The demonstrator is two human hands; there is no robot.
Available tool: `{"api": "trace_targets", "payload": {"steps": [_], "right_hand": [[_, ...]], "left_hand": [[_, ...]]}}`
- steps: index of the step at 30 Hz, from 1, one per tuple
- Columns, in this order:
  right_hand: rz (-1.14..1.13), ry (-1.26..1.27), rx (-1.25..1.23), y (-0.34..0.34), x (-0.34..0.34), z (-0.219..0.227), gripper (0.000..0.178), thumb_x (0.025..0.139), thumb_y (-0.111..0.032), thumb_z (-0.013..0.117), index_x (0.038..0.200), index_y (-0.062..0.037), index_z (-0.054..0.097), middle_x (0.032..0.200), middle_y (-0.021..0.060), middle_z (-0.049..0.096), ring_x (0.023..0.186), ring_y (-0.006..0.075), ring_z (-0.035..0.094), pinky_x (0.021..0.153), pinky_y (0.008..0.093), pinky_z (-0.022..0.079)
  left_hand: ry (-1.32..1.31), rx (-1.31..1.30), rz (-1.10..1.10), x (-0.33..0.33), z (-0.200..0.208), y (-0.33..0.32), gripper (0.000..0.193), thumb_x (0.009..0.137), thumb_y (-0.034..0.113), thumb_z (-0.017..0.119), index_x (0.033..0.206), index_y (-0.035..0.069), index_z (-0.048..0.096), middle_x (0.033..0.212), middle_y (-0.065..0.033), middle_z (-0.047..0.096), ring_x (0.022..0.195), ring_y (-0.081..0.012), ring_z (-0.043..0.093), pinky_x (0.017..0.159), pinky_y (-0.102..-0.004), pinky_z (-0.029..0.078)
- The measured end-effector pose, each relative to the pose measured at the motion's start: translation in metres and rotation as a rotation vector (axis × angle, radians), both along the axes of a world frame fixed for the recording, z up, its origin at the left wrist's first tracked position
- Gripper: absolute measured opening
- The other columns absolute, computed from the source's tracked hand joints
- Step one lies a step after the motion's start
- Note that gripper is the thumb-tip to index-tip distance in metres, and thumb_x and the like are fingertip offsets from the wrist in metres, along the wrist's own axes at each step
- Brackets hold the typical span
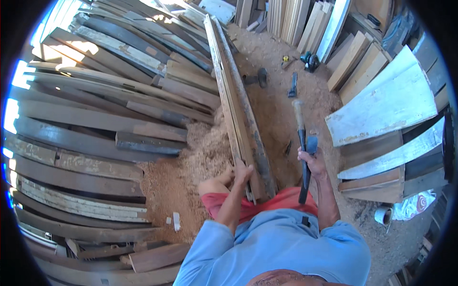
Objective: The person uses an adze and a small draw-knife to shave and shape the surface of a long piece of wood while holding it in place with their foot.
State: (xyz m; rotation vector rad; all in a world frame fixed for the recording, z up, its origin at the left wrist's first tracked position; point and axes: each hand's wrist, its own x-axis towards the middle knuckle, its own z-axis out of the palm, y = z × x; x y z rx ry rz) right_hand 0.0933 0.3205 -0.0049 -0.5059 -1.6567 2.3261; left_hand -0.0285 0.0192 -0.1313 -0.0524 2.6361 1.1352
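Note:
My left hand (242, 172) is closed on the near end of a long narrow wooden plank (230, 109), which runs away from my lap. Its face shows lengthwise grooves or stacked edges. A second weathered board (250, 126) lies along its right side. My right hand (312, 164) grips a long dark tool (302, 136) with a pale, wood-coloured far end. A flat blue-grey piece (312, 144) sticks out beside the fingers; I cannot tell whether it belongs to the same tool. The tool is held apart from the plank, right of it.
Stacked old boards (105, 124) fill the left side. Wood shavings (205, 148) cover the ground between. Ahead lie a black hand tool (293, 86), a yellow tape measure (285, 59) and a green-black power tool (311, 62). White-painted boards (384, 97) and a plastic bag (414, 207) are at right.

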Motion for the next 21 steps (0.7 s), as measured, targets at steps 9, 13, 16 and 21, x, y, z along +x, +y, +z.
{"api": "trace_targets", "payload": {"steps": [9, 13, 16, 21], "right_hand": [[0.082, -0.088, 0.134, -0.026, 0.072, 0.022, 0.018, 0.085, -0.011, 0.075, 0.099, -0.0012, 0.07, 0.083, 0.0041, 0.069, 0.074, 0.0123, 0.067, 0.071, 0.0284, 0.054], [0.142, -0.06, 0.095, -0.032, 0.075, 0.033, 0.019, 0.084, -0.011, 0.076, 0.099, -0.001, 0.07, 0.083, 0.0048, 0.07, 0.073, 0.0127, 0.067, 0.07, 0.028, 0.054], [0.146, -0.034, 0.126, -0.034, 0.068, 0.04, 0.02, 0.084, -0.011, 0.076, 0.1, -0.001, 0.07, 0.083, 0.0049, 0.07, 0.073, 0.0126, 0.067, 0.07, 0.028, 0.054], [0.118, -0.014, 0.139, -0.045, 0.06, 0.049, 0.017, 0.086, -0.01, 0.075, 0.099, -0.0008, 0.071, 0.081, 0.0043, 0.069, 0.073, 0.0119, 0.067, 0.07, 0.0281, 0.054]], "left_hand": [[-0.124, -0.176, 0.126, 0.009, 0.04, 0.016, 0.06, 0.077, 0.021, 0.071, 0.128, 0.0, 0.045, 0.12, -0.0303, 0.062, 0.115, -0.0438, 0.061, 0.096, -0.0487, 0.05], [-0.101, -0.145, 0.122, 0.006, 0.027, 0.011, 0.068, 0.075, 0.023, 0.073, 0.133, 0.002, 0.044, 0.123, -0.0303, 0.062, 0.119, -0.0432, 0.06, 0.1, -0.047, 0.048], [-0.093, -0.172, 0.139, 0.006, 0.03, 0.02, 0.068, 0.074, 0.022, 0.074, 0.132, 0.001, 0.045, 0.123, -0.0301, 0.062, 0.118, -0.0439, 0.059, 0.1, -0.0469, 0.048], [-0.123, -0.14, 0.115, 0.006, 0.032, 0.018, 0.067, 0.074, 0.018, 0.072, 0.132, 0.001, 0.045, 0.123, -0.0283, 0.062, 0.118, -0.0431, 0.06, 0.099, -0.0468, 0.049]]}}
